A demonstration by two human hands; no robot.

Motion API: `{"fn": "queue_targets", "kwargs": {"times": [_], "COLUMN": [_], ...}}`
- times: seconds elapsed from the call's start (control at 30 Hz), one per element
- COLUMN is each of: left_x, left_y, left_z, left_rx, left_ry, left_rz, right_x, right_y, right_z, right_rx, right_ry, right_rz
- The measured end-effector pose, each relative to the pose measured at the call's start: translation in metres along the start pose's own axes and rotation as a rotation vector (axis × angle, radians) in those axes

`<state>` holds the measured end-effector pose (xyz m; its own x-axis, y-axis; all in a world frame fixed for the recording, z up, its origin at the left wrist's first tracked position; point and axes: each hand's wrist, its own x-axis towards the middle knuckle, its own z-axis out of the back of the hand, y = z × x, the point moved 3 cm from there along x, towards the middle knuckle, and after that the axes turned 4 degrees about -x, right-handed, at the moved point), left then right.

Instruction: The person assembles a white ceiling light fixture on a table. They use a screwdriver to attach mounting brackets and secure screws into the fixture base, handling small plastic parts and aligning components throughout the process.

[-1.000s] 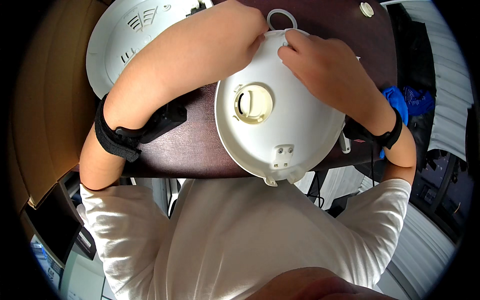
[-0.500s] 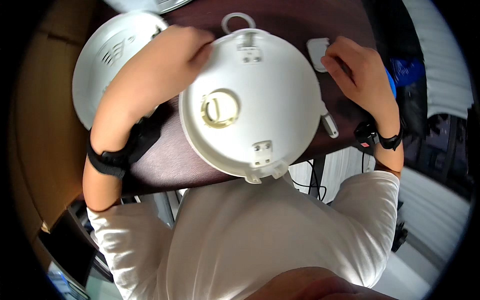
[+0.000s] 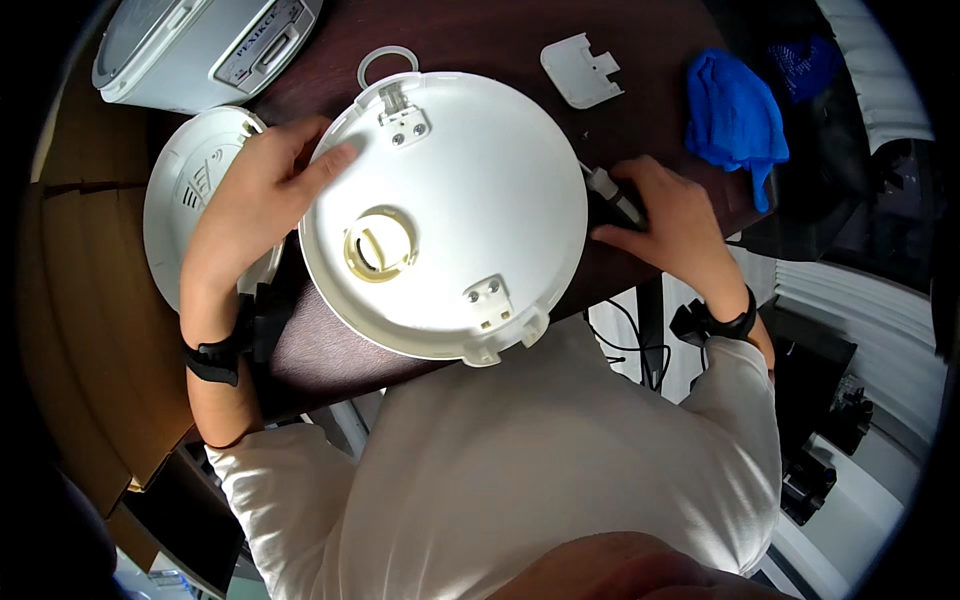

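Observation:
In front of me lies a round white plastic lid (image 3: 480,180), its inner side up, with screwed hinge brackets and a cream-coloured round fitting (image 3: 381,245). My left hand (image 3: 262,190) is at the lid's left rim, thumb over the edge and fingers bent, partly hidden. To the right of the lid, my right hand (image 3: 668,215) has its thumb and forefinger apart on either side of a screwdriver (image 3: 614,195) with a grey and dark handle. The screwdriver lies close to the palm and does not look gripped.
At the far left stands a white-grey appliance body (image 3: 200,60); a vented round white cover (image 3: 170,200) lies before it. A white ring (image 3: 388,52) touches the lid's far edge. Farther right are a small notched white plate (image 3: 580,72) and a blue cloth (image 3: 735,115). Cardboard (image 3: 90,330) borders the left.
My view has shifted, bringing the appliance body and blue cloth more into sight. My right hand has gone from beside the small white plate down to the screwdriver. My left hand now shows its thumb at the lid's rim.

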<state>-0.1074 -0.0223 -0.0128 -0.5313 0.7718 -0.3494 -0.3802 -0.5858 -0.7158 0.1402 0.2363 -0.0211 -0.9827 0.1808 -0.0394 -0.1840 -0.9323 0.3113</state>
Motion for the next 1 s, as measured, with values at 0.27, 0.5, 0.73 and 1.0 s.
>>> {"fn": "queue_targets", "kwargs": {"times": [0.27, 0.5, 0.73, 1.0], "left_x": [-0.016, -0.045, -0.115, -0.097], "left_y": [-0.006, -0.056, -0.147, -0.137], "left_z": [-0.009, -0.011, -0.008, 0.039], "left_rx": [-0.266, -0.643, -0.423, -0.184], "left_ry": [-0.175, -0.273, -0.678, -0.803], "left_rz": [-0.041, -0.120, -0.266, -0.348], "right_x": [-0.019, -0.040, -0.051, -0.002], "right_y": [-0.017, 0.022, 0.055, 0.085], "right_z": [0.007, 0.057, 0.116, 0.149], "right_rx": [0.108, 0.334, 0.273, -0.014], "right_ry": [-0.153, -0.220, -0.407, -0.523], "right_rz": [-0.087, 0.061, 0.432, 0.469]}}
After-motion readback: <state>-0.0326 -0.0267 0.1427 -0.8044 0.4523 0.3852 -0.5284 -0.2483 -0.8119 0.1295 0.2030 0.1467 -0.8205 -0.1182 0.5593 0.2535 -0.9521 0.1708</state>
